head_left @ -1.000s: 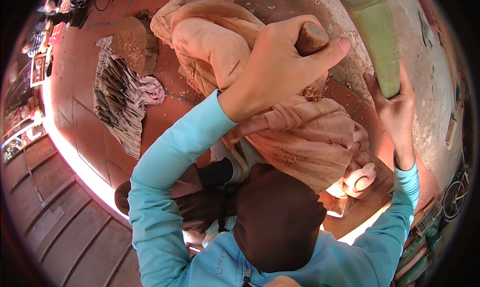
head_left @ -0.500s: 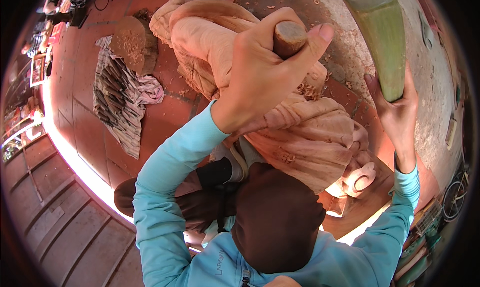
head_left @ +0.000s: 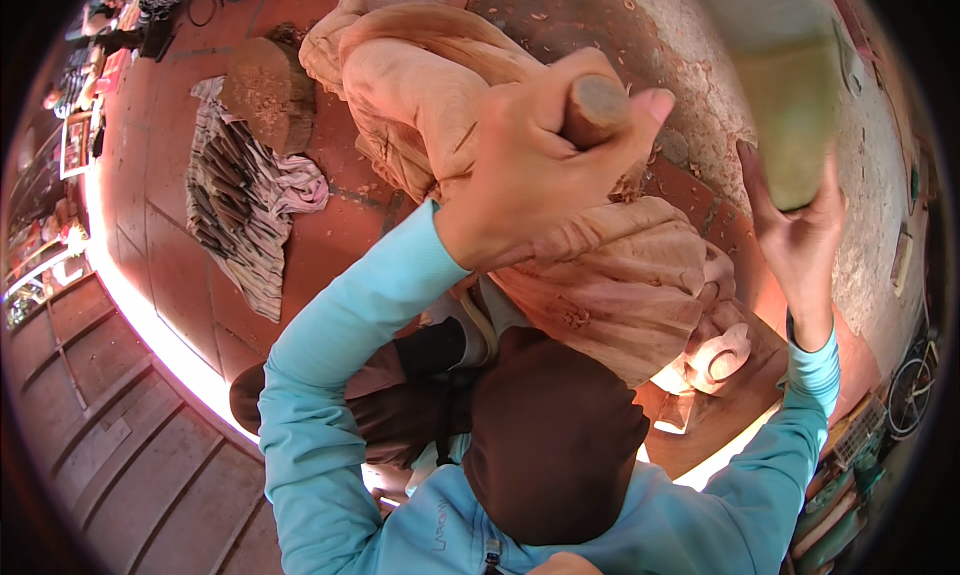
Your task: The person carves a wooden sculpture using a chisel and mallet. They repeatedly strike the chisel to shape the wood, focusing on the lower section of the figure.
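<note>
My left hand (head_left: 520,160) is closed round an upright wooden chisel handle (head_left: 598,107), its round butt end showing at the top between thumb and fingers. The blade is hidden below the hand. Beneath it lies a large carved wooden sculpture (head_left: 620,285) with flowing folds, and a few curled shavings rest on it. To the right, my right hand (head_left: 798,245) grips a green wooden mallet (head_left: 795,115) by its narrow lower end. The mallet is raised apart from the chisel and smeared by motion.
A round wood block (head_left: 262,90) stands at the left, beside a striped cloth (head_left: 262,275) bearing several carving tools (head_left: 228,175). Shavings are scattered on the red tiled floor (head_left: 180,165). A bicycle wheel (head_left: 908,395) is at the far right.
The mallet has shifted a little to the right and toward me and is now blurred. My left hand and the chisel have moved slightly right and nearer.
</note>
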{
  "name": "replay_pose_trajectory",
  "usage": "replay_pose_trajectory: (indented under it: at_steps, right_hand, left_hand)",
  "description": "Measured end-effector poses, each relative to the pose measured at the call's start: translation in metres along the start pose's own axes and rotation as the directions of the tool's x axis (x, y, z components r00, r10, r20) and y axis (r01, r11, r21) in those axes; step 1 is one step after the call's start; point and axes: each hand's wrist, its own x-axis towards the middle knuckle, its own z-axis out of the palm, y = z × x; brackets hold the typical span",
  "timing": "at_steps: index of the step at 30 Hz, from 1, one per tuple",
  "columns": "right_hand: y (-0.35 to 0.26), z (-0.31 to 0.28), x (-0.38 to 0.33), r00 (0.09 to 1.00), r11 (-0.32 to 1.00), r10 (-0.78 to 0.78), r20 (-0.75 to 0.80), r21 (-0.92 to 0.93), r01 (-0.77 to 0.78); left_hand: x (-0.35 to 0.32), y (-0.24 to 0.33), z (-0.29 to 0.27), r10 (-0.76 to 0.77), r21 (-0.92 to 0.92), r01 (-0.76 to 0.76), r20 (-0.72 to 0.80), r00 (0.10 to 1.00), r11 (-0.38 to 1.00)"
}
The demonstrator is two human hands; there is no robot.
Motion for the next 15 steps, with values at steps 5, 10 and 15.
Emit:
replay_pose_trajectory:
  at_steps: [5, 10, 15]
  right_hand:
    - [-0.003, -0.006, 0.007, 1.0, 1.0, -0.021, 0.015, -0.009, 0.022]
    - [-0.01, -0.009, 0.009, 0.996, 0.992, -0.049, 0.072, -0.109, 0.057]
    - [-0.005, -0.007, 0.005, 0.997, 1.0, 0.0, 0.072, -0.026, 0.002]
  left_hand:
    - [0.0, -0.001, 0.004, -0.078, -0.046, 0.077, -0.004, 0.997, 0.996]
    - [0.003, 0.007, -0.007, -0.236, -0.011, 0.237, 0.062, 0.97, 0.971]
    - [-0.003, 0.01, -0.001, 0.003, 0.106, -0.005, 0.014, 1.0, 0.994]
